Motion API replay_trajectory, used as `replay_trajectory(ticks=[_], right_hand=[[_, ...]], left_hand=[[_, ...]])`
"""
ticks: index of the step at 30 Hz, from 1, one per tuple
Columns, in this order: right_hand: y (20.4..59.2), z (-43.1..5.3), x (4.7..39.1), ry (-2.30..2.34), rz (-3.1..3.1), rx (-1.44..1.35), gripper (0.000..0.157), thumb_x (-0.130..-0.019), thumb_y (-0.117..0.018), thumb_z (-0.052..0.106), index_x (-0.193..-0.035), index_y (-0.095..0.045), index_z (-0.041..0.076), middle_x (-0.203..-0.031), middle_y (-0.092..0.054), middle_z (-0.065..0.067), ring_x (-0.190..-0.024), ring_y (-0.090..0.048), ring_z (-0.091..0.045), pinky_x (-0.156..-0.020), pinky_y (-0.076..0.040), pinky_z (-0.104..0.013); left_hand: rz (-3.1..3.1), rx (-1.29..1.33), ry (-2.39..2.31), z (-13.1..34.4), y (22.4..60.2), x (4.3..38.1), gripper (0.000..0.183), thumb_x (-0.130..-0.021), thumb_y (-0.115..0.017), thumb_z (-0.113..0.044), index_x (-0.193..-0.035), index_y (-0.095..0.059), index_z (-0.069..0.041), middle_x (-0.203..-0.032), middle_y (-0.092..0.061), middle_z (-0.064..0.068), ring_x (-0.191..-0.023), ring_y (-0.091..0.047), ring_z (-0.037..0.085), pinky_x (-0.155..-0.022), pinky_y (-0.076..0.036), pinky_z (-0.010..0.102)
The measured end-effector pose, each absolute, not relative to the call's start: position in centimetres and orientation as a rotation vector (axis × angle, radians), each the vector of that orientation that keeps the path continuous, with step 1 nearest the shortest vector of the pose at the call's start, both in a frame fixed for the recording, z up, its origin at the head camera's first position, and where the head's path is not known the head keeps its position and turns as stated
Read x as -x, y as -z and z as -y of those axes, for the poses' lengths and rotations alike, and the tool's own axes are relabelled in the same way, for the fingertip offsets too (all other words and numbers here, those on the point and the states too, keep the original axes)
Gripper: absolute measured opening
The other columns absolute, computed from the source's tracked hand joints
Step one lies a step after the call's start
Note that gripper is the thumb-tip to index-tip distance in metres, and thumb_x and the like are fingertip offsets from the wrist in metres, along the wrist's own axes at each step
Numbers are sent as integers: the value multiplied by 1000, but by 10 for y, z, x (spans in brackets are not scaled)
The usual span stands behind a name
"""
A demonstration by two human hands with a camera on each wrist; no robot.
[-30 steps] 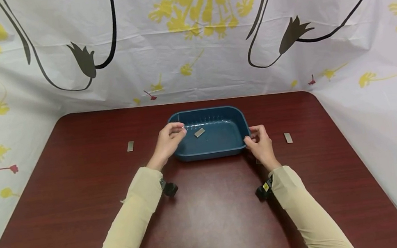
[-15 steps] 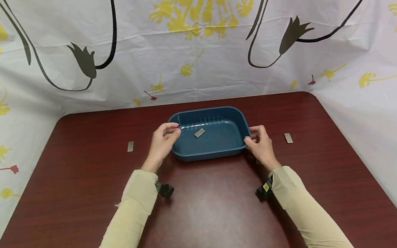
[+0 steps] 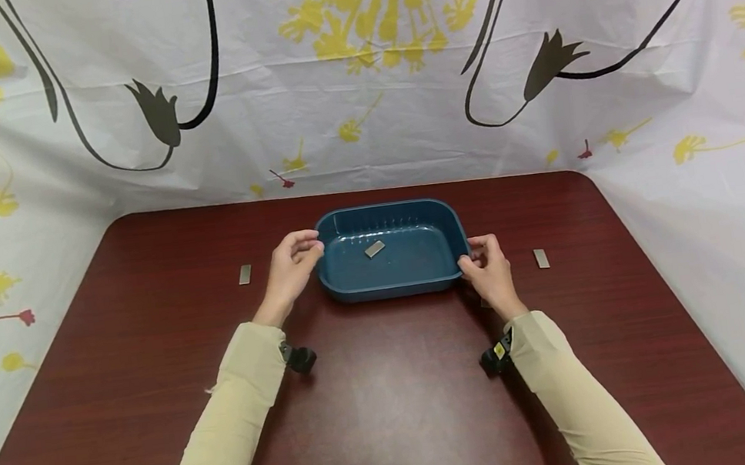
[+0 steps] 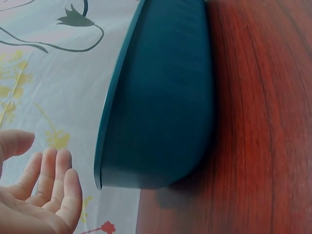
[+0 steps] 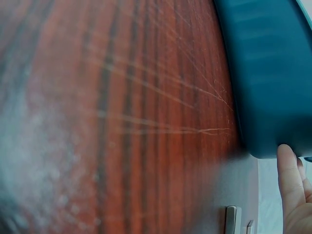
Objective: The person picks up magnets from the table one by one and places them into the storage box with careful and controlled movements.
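A dark blue plastic tray [image 3: 393, 290] rests on the table, with a small flat silver rectangular block [image 3: 374, 249] lying inside it. My left hand [image 3: 291, 267] is just off the tray's left side, its fingers loosely bent and holding nothing; the left wrist view shows its fingers [image 4: 46, 178] apart from the tray wall [image 4: 156, 97]. At the right side, my right hand [image 3: 489, 274] grips the tray's rim, thumb over the edge and fingers outside. A finger [image 5: 288, 170] touches the tray wall in the right wrist view.
On the reddish-brown table [image 3: 395, 416], one silver block [image 3: 245, 274] lies left of the tray and another silver block [image 3: 541, 258] lies to its right. The right wrist view has two metal pieces near its bottom, including a metal block [image 5: 233, 219]. Patterned cloth [image 3: 387, 122] hangs behind.
My left hand has moved left, from over the tray's left edge to just outside it. The right hand, tray and blocks have stayed in place.
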State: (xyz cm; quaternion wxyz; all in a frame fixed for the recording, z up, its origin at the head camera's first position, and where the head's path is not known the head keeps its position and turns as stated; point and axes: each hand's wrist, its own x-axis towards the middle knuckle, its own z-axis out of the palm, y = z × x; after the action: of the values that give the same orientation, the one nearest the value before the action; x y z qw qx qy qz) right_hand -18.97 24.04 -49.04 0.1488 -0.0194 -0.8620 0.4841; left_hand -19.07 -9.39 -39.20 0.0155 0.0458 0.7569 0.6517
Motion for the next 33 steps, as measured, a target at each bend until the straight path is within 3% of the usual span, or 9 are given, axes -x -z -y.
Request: replay_trajectory(ticks=[8, 15, 24, 33], right_hand=[[489, -240, 190, -1395, 2474, 47, 32, -80, -53, 14, -110, -44, 15, -82, -54, -5, -61, -54, -15, -52, -49, -26], [488, -239, 189, -1398, 2481, 78, 32, -79, -54, 14, -110, -45, 15, -81, -54, -4, -62, -54, -14, -52, -49, -24], [480, -237, 184, -1432, 2500, 60, 34, -82, -51, 16, -114, -43, 11, -85, -53, -7, -64, -54, -13, -56, -50, -25], [478, -236, 183, -1420, 2484, 39, 33, -80, -52, 14, -112, -44, 11, -84, -53, -8, -63, -55, -14, -54, -50, -27]], left_hand=[[-2368, -90, -2019, 108, 396, 192, 35, -87, -56, -15, -118, -50, 0, -108, -54, 19, -99, -52, 34, -79, -41, 42], [-2394, -57, -2013, 122, 397, 193, 34, -87, -54, -15, -118, -49, -1, -109, -53, 17, -92, -55, 23, -83, -40, 45], [-2412, 113, -2014, 138, 404, 196, 35, -88, -53, -16, -119, -48, -2, -111, -54, 16, -100, -52, 30, -84, -42, 39], [-2436, 263, -1954, 158, 408, 196, 37, -90, -50, -20, -123, -47, -3, -114, -52, 15, -103, -49, 25, -87, -40, 40]])
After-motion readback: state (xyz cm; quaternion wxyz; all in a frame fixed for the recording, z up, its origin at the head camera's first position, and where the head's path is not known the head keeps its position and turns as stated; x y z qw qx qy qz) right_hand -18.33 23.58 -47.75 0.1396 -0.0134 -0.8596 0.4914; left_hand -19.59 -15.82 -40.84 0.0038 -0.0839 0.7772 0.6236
